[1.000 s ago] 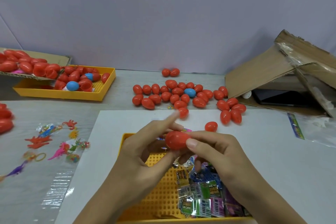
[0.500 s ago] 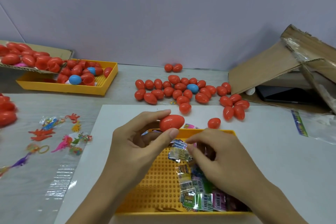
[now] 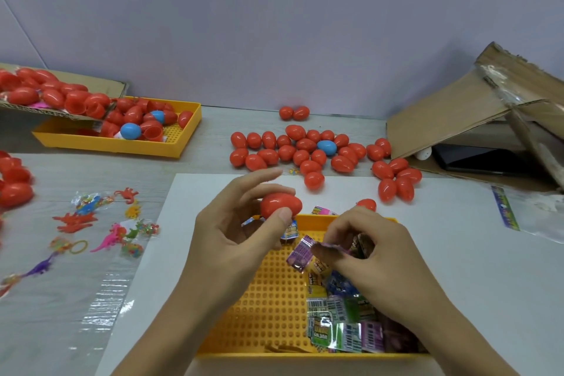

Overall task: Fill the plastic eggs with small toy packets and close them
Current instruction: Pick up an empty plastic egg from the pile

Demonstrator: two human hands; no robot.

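My left hand (image 3: 232, 232) pinches a closed red plastic egg (image 3: 280, 204) between thumb and fingers, above the far edge of the near yellow tray (image 3: 268, 308). My right hand (image 3: 366, 253) pinches a purple toy packet (image 3: 302, 253) over that tray. Several more foil packets (image 3: 345, 323) lie in the tray's right half. A heap of closed red eggs with one blue egg (image 3: 326, 147) sits on the table beyond (image 3: 305, 152).
A second yellow tray (image 3: 122, 143) with egg halves stands at the back left under a cardboard flap holding more eggs (image 3: 45, 91). Loose rubbery toys (image 3: 91, 223) lie on the left. An open cardboard box (image 3: 476, 119) is at the right.
My right hand let go of the egg, dropped into the tray and picked up a purple packet. My left hand kept the egg and lifted it slightly away.
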